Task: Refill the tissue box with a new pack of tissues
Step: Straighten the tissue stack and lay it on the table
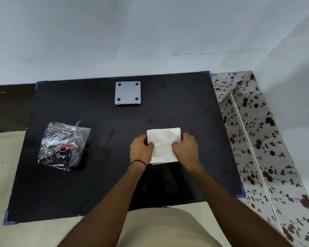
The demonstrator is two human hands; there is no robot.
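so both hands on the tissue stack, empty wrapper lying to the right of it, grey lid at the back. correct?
Not quite: in the head view the empty wrapper lies to the left of the tissue stack. Left hand and right hand grip it; grey lid at the back.

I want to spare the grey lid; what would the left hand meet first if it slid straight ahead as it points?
Probably nothing soon: the left hand, gripping the tissue stack, points up the bare black mat; the grey lid lies slightly left of that line, though depth is unclear.
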